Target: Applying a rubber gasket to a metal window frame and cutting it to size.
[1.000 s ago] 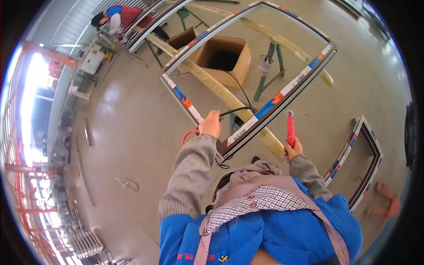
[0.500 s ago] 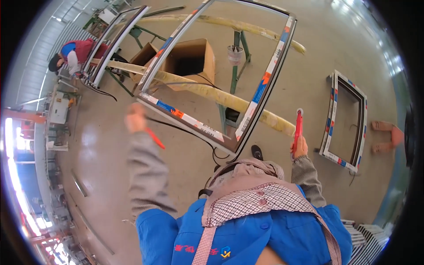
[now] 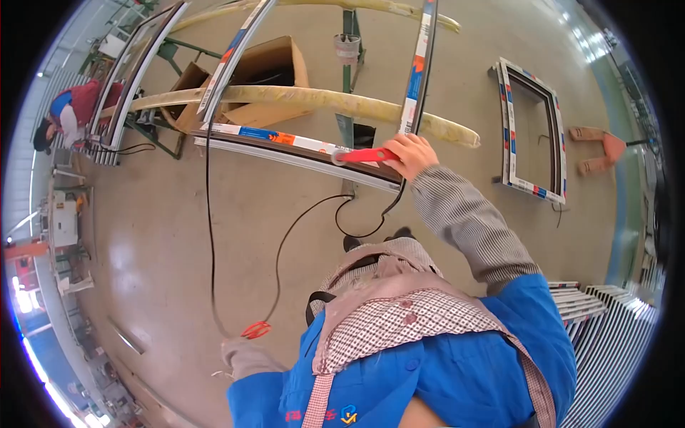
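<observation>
My right hand [image 3: 412, 155] is closed round a red roller tool [image 3: 369, 155]. Its small wheel rests on the near bar of a large window frame [image 3: 307, 157] with brown and white profiles and printed tape. Low on the left, my left hand [image 3: 232, 349] is smeared by motion, its fingers hard to make out. A thin black rubber strip [image 3: 209, 235] runs from the frame's near left corner down to it. Beside that hand shows a red looped tool handle [image 3: 257, 329], kind unclear. Another length of strip curves back to the frame's near right corner.
Padded yellow beams [image 3: 321, 100] on green stands bear the frame. Underneath is an open cardboard box [image 3: 300, 85]; a clear bucket [image 3: 347, 48] hangs from a stand. A smaller frame [image 3: 508, 135] lies right. At far left a person [image 3: 71, 114] bends beside another frame [image 3: 132, 78].
My right hand has swung the roller tool leftward onto the near bar. My left hand has dropped toward my left side, drawing the black strip down. The view has shifted to the right.
</observation>
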Demonstrator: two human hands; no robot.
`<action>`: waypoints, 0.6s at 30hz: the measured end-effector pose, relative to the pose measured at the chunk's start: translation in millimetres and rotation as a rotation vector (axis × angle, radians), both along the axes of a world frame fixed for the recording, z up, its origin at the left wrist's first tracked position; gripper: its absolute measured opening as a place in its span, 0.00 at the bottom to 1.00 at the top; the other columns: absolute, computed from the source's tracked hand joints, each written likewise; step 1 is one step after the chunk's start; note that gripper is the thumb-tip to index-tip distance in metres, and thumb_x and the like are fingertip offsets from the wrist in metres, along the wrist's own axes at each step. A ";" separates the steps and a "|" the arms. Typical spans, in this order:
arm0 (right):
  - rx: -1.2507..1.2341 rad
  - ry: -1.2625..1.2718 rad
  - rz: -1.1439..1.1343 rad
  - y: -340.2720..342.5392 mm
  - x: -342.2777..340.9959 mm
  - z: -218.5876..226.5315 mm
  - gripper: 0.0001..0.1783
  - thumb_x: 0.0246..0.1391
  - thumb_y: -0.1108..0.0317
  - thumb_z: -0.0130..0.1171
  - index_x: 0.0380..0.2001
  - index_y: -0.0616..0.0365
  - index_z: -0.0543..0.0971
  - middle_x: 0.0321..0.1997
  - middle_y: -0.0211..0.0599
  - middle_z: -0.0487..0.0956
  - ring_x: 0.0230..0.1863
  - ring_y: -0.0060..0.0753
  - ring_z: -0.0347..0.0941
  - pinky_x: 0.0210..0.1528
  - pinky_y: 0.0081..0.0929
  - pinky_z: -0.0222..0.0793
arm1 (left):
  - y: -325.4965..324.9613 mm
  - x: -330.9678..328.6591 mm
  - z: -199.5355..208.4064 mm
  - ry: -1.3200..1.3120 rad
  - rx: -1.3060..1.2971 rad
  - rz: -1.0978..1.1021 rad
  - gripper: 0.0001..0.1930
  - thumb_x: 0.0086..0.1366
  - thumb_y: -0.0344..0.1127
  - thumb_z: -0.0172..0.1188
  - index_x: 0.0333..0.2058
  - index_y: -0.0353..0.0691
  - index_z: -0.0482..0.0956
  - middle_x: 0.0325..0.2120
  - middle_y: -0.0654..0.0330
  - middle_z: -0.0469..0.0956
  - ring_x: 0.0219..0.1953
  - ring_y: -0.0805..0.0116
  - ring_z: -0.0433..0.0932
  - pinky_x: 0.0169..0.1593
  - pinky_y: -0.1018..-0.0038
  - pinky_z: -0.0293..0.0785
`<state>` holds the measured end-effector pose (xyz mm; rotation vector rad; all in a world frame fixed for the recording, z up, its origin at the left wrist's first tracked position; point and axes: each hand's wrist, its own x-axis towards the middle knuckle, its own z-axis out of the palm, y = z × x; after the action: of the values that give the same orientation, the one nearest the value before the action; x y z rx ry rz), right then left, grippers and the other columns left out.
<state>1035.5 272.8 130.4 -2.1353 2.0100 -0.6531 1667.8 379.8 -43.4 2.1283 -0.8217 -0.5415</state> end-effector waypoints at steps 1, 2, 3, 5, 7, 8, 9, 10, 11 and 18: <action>0.002 0.007 -0.011 -6.0 3.4 -3.5 0.15 0.39 0.64 0.58 0.34 0.50 0.71 0.34 0.29 0.70 0.40 0.35 0.65 0.44 0.30 0.60 | 4.7 -6.8 -15.3 0.094 0.047 0.058 0.20 0.59 0.44 0.42 0.43 0.34 0.67 0.38 0.53 0.71 0.36 0.58 0.71 0.40 0.63 0.68; 0.009 0.043 0.027 -10.4 4.7 -8.0 0.15 0.39 0.63 0.58 0.35 0.49 0.72 0.35 0.28 0.70 0.41 0.34 0.65 0.45 0.30 0.59 | 5.7 -10.8 -27.3 0.187 0.096 0.114 0.21 0.60 0.44 0.41 0.45 0.34 0.66 0.39 0.53 0.71 0.36 0.58 0.71 0.40 0.63 0.68; 0.018 0.076 0.062 -10.8 2.4 -13.7 0.15 0.40 0.63 0.58 0.35 0.49 0.72 0.36 0.27 0.70 0.42 0.32 0.65 0.47 0.30 0.58 | 6.9 17.8 -33.4 0.276 0.147 0.167 0.22 0.60 0.45 0.40 0.46 0.34 0.66 0.40 0.53 0.71 0.37 0.58 0.71 0.41 0.63 0.68; -0.013 0.097 0.087 -13.0 7.1 -16.1 0.16 0.40 0.63 0.59 0.36 0.48 0.72 0.37 0.27 0.70 0.44 0.32 0.64 0.49 0.30 0.57 | -42.1 11.9 -46.2 0.446 0.229 0.316 0.24 0.61 0.46 0.38 0.48 0.33 0.65 0.42 0.53 0.70 0.38 0.58 0.71 0.42 0.63 0.68; -0.079 0.133 0.054 -5.7 9.6 -10.6 0.20 0.39 0.63 0.59 0.40 0.47 0.71 0.43 0.31 0.69 0.50 0.32 0.62 0.52 0.31 0.54 | -46.4 1.7 -50.7 0.526 0.274 0.376 0.24 0.62 0.46 0.38 0.49 0.33 0.64 0.42 0.53 0.70 0.39 0.58 0.70 0.42 0.63 0.68; -0.076 0.132 0.041 3.4 8.1 -7.7 0.20 0.39 0.63 0.59 0.40 0.47 0.71 0.43 0.31 0.69 0.50 0.32 0.62 0.52 0.31 0.54 | -67.4 -38.0 -43.0 0.427 0.319 0.014 0.20 0.58 0.44 0.44 0.43 0.36 0.68 0.38 0.56 0.72 0.26 0.65 0.66 0.28 0.68 0.62; -0.118 0.045 -0.092 12.9 2.4 -6.5 0.21 0.39 0.64 0.59 0.42 0.48 0.70 0.45 0.32 0.69 0.51 0.34 0.61 0.53 0.32 0.53 | -91.4 -93.1 -26.9 0.322 0.359 -0.353 0.15 0.55 0.41 0.50 0.38 0.38 0.73 0.34 0.59 0.73 0.13 0.72 0.61 0.14 0.74 0.57; -0.155 -0.044 -0.243 26.4 -8.3 -10.6 0.23 0.39 0.65 0.59 0.43 0.49 0.69 0.46 0.33 0.68 0.51 0.35 0.61 0.54 0.33 0.52 | -109.9 -172.1 15.8 0.843 0.210 -0.174 0.12 0.55 0.40 0.49 0.34 0.41 0.74 0.21 0.63 0.70 0.11 0.78 0.52 0.13 0.79 0.47; -0.180 -0.066 -0.363 40.0 -12.9 -12.2 0.21 0.41 0.67 0.57 0.43 0.52 0.70 0.45 0.35 0.69 0.49 0.37 0.64 0.52 0.32 0.57 | -113.8 -226.7 55.1 0.766 0.329 -0.283 0.12 0.55 0.41 0.49 0.33 0.41 0.74 0.19 0.65 0.68 0.10 0.80 0.49 0.13 0.78 0.46; 0.030 -0.552 -0.671 129.1 -9.6 -87.3 0.14 0.48 0.64 0.53 0.39 0.56 0.73 0.38 0.39 0.73 0.39 0.37 0.71 0.42 0.30 0.66 | -92.1 -418.1 7.1 0.265 0.193 -1.296 0.19 0.60 0.45 0.46 0.40 0.36 0.73 0.35 0.53 0.76 0.35 0.59 0.74 0.42 0.71 0.67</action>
<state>1025.9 401.9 43.1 -1.0370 2.3184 -1.1270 1249.7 287.7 -36.3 1.3594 -1.9904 -1.5351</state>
